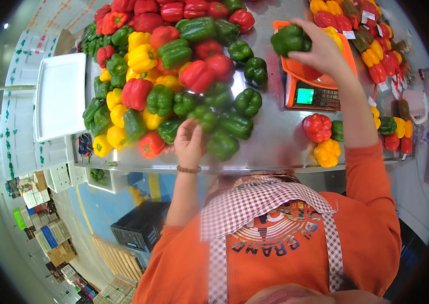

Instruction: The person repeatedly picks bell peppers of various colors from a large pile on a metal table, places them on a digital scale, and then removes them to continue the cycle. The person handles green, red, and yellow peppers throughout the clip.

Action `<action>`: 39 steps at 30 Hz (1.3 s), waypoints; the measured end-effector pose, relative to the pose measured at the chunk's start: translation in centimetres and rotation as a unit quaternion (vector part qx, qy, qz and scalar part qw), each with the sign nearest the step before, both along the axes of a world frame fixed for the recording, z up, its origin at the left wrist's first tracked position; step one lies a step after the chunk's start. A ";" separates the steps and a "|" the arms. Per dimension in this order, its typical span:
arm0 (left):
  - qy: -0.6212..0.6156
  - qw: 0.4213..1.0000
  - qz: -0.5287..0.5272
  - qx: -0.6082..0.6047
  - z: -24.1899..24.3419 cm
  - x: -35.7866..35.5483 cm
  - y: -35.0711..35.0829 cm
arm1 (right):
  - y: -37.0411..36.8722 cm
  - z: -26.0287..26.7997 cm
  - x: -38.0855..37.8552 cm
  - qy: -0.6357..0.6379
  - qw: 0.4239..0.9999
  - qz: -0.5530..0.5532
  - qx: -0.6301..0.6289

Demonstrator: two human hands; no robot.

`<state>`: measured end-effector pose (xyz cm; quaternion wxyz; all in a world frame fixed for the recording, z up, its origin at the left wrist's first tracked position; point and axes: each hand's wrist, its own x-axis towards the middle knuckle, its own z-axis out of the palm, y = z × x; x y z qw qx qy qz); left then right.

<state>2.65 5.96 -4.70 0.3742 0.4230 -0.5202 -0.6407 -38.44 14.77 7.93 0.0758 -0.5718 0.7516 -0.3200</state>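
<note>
My right hand holds a green bell pepper over the orange tray of a digital scale with a lit green display. A yellow pepper shows partly behind that hand in the tray. My left hand is raised at the near edge of a large heap of red, yellow and green bell peppers; its fingertips are beside a green pepper, and whether they touch it I cannot tell. Below the scale, a red pepper, a yellow pepper and a partly hidden green one lie together on the metal table.
A white tray stands left of the heap. Bundled peppers with white tags lie right of the scale. Beneath the table's left side are a white bin and a black crate. The table's front edge runs close before me.
</note>
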 end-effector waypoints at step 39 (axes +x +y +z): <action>-0.141 0.980 -0.102 -0.099 -0.8 0.2 2.3 | -2.1 -3.5 1.4 0.150 0.970 -0.171 -0.081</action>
